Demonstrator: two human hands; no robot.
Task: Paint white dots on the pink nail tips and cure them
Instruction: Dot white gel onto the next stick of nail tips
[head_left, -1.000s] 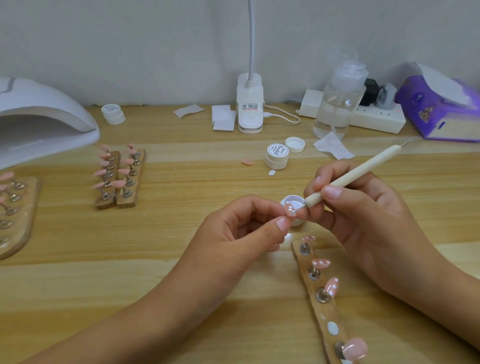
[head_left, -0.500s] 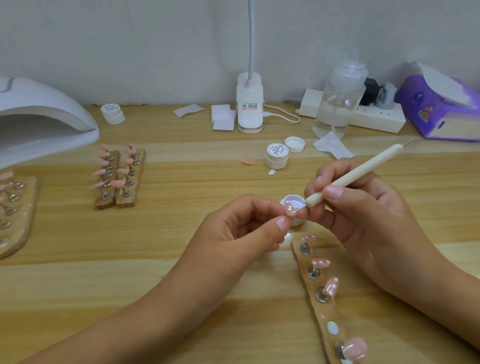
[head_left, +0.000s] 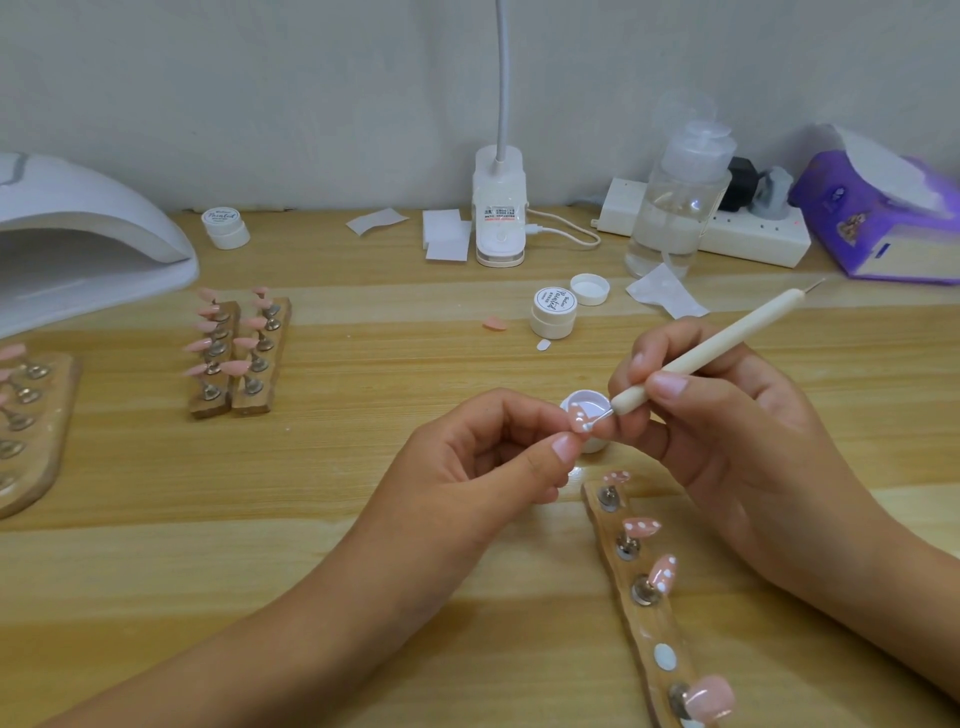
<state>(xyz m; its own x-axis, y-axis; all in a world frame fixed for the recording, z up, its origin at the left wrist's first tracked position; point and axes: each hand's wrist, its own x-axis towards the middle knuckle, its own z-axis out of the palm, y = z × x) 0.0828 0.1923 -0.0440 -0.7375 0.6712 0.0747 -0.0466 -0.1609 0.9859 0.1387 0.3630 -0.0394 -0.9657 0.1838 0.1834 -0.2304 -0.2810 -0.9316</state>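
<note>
Almost nothing moves: the left hand (head_left: 483, 467) still pinches the pink tip (head_left: 578, 417) above the desk (head_left: 311, 519); the right hand (head_left: 727, 431) pinches the tool (head_left: 711, 348), its end on that tip. Dotting goes on; curing waits.

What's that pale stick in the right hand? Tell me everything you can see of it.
It is a dotting tool: a slim, cream-white, matte handle with a thin metal pin at each end. The right hand grips it low down like a pen. It slants, upper end up and right. Its lower pin, white at the end, meets the pink nail tip pinched by the left hand.
</note>
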